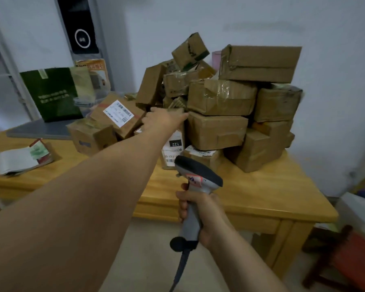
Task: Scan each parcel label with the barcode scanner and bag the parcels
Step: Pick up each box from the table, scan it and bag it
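Note:
A heap of brown cardboard parcels [219, 98] is stacked on the wooden table [261, 192]. My left hand [164, 118] is stretched far forward into the pile, fingers extended and resting on top of an upright parcel with a white "122" label [173, 148]. Whether the fingers grip it is unclear. My right hand [200, 209] is closed around the grey handle of the barcode scanner [196, 175], held in front of the table's near edge, its dark head pointing toward the parcels. A parcel with a white label [118, 113] lies left of the heap.
A dark green paper bag [53, 95] stands at the back left on a grey flat board [42, 128]. An open booklet [19, 159] lies at the table's left. A red stool [350, 256] stands on the floor at the right. The scanner's cable hangs down.

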Demonstrator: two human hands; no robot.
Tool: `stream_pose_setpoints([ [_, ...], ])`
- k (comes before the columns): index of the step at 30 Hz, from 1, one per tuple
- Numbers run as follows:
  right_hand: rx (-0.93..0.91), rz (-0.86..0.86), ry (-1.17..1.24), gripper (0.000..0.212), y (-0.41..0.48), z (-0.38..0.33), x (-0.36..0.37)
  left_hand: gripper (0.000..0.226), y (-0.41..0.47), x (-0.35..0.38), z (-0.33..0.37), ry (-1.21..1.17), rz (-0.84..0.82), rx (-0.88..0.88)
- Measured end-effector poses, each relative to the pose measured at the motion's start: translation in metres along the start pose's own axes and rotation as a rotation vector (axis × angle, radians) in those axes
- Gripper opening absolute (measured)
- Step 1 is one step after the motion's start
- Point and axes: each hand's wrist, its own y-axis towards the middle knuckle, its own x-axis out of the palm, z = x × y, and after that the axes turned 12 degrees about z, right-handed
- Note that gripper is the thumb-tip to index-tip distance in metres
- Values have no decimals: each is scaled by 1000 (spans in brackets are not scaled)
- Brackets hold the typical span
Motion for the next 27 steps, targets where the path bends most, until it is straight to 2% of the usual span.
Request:
stream_pose_setpoints([
  [4,0,27,1,17,2,2,-4,100,8,0,-22,-245,19,-73],
  [9,11,77,-20,16,-2,12,3,84,3,-29,-62,-278,-23,-78],
  [14,40,65,-13,18,-15,22,12,53,-32,-60,-95,-332,-144,-133],
  [19,71,54,-1,17,-30,30,19,48,-69,-69,-150,-447,-252,-347],
  [20,68,54,-7,17,-33,31,21,54,-74,-65,-162,-448,-239,-397],
  [21,65,55,-14,18,-35,32,22,69,-76,-61,-174,-427,-196,-444],
  [23,68,64,-26,18,-38,35,26,120,-78,-53,-194,-333,-57,-502],
  [24,70,65,-32,18,-39,37,27,133,-76,-52,-199,-270,-9,-479],
  [25,73,64,-38,18,-41,38,29,135,-74,-52,-201,-207,22,-420],
  [27,77,67,-46,18,-42,40,31,125,-69,-57,-195,-43,19,-207],
])
